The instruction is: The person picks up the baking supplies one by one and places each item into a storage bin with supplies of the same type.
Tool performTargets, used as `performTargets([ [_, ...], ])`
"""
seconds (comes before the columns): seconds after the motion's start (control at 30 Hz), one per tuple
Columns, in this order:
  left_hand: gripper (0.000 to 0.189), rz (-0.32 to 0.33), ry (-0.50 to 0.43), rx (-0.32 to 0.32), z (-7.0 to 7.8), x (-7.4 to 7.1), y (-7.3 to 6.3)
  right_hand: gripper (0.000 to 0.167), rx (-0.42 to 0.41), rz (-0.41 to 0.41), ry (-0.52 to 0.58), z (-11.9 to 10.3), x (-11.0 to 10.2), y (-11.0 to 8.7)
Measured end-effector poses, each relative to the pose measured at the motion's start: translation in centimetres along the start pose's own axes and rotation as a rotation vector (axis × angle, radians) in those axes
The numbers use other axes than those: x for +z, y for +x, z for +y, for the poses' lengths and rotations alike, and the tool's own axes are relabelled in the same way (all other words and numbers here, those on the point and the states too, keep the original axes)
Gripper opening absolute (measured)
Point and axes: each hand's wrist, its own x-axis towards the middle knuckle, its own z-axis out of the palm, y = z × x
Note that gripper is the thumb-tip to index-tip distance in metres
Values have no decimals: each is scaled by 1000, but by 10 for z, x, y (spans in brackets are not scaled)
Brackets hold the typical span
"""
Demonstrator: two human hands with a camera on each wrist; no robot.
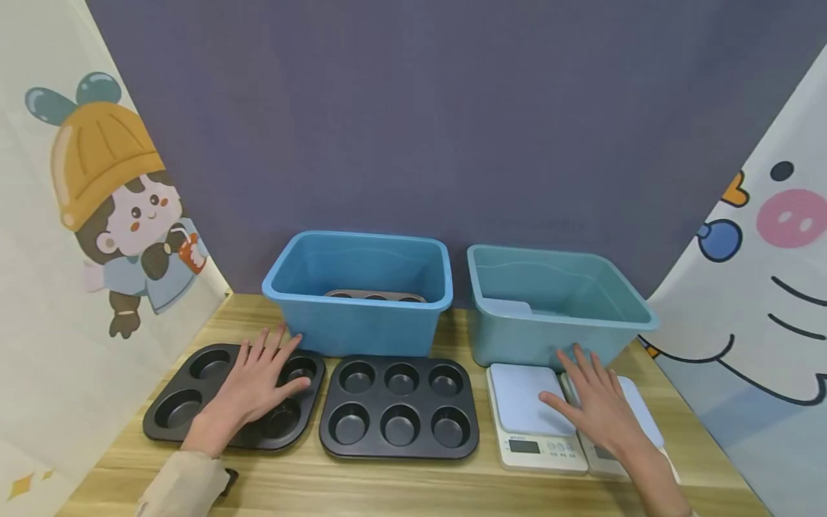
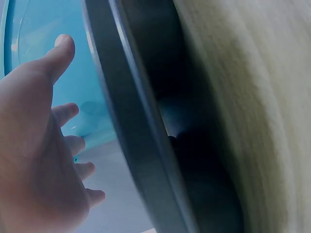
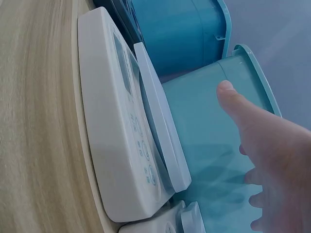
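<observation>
My left hand (image 1: 253, 384) is spread with straight fingers over a dark muffin tin (image 1: 194, 393); the left wrist view shows a gap between palm and tin. Beside it lies a second muffin tin (image 1: 399, 409) with several round cups. On the other side my right hand (image 1: 597, 409), fingers extended, hovers over two white kitchen scales, partly covering the right scale (image 1: 636, 409). The left scale (image 1: 531, 402) has a pale square platform and a small display. In the right wrist view the right hand (image 3: 277, 165) holds nothing.
Behind the muffin tins stands a blue bin (image 1: 362, 327) with another muffin tin (image 1: 375, 295) inside. A teal bin (image 1: 536, 341) stands behind the scales, holding a pale flat object (image 1: 507, 307). The wooden table (image 1: 362, 488) meets a dark backdrop (image 1: 413, 143) and printed side walls.
</observation>
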Motion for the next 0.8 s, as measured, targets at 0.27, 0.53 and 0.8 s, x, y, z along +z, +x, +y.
performTargets([
  [0.27,88,-2,1,12,1,-3,-1,91,5,3,-11,1,-2,-2],
  [0.53,87,-1,16,17,0,-7,1,92,11,-4,-8,0,-7,-3],
  [0.8,76,56,-49,44,-4,-13,1,84,-14,24,15,-5,-6,-4],
])
